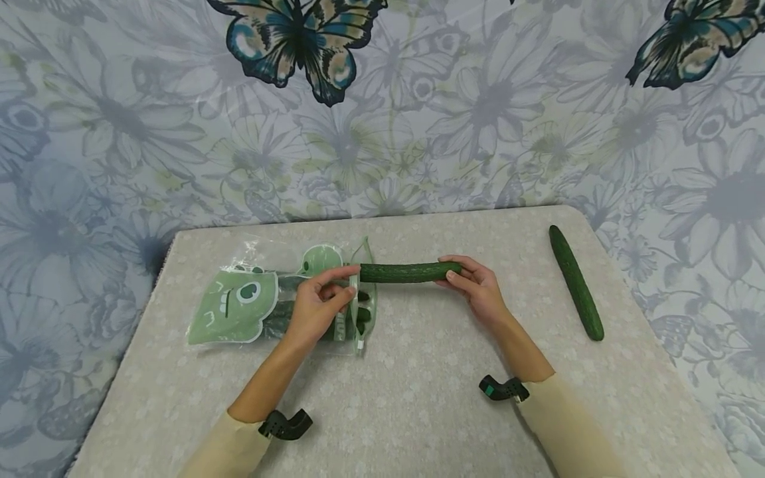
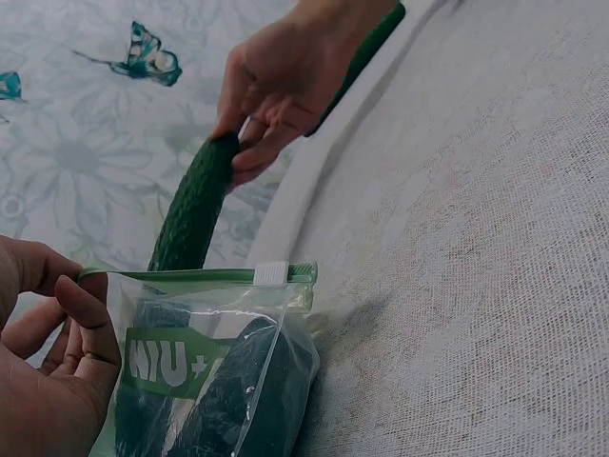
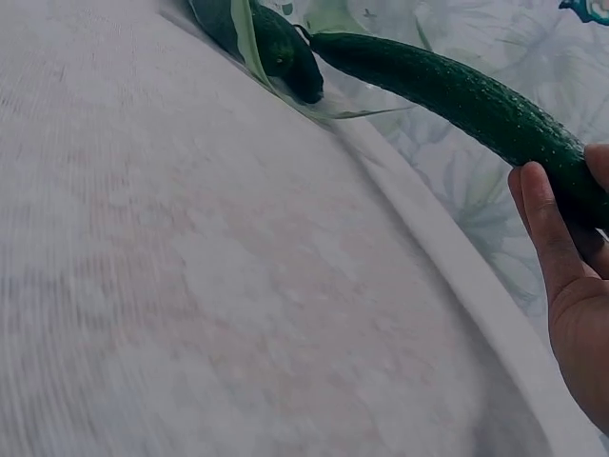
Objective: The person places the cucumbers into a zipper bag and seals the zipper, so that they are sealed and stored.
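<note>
In the head view a clear and green zip bag with a cartoon face lies on its side, its mouth turned right. My left hand pinches the rim of that mouth; the left wrist view shows the thumb and fingers at the green zip strip and a white slider. Several dark green cucumbers are inside the bag. My right hand grips one end of a cucumber, held level with its far end at the bag's opening. In the right wrist view this cucumber points toward the bag.
Another cucumber lies slanted near the right side of the table, which has a pale patterned cloth. Behind the table hangs a floral backdrop with butterflies. A black wrist device sits at each sleeve cuff.
</note>
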Tool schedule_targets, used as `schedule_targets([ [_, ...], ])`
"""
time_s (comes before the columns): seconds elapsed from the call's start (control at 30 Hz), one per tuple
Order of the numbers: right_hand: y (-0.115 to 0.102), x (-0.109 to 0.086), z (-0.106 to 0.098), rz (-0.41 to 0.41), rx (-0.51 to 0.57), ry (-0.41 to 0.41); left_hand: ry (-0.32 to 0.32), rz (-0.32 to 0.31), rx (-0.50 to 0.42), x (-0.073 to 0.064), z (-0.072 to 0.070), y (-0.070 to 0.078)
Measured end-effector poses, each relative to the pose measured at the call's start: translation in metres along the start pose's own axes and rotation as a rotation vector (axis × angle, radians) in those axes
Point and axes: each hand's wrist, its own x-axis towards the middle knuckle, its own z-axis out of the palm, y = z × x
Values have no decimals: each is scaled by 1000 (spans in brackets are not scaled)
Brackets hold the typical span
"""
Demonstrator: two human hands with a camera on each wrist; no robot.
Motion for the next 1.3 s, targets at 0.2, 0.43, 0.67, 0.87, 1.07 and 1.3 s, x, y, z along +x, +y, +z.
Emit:
schedule_targets([
  [0.2,13,10,16,78,49,27,-1,-22,-9,1,-1,1],
  [0.43,17,19,30,114,83,41,2,-8,-5,4,-1,0],
  [0.67,17,16,34,144,100,32,11,9,-8,5,0,-2],
  [0.87,18,17,40,139,100,19,8,31,-3,7,2,-2],
  [1.07,26,29,58,155,101,5,18,28,-14,6,2,0],
  [1.3,34,40,82,193,109,-9,20,23,2,6,3,3],
])
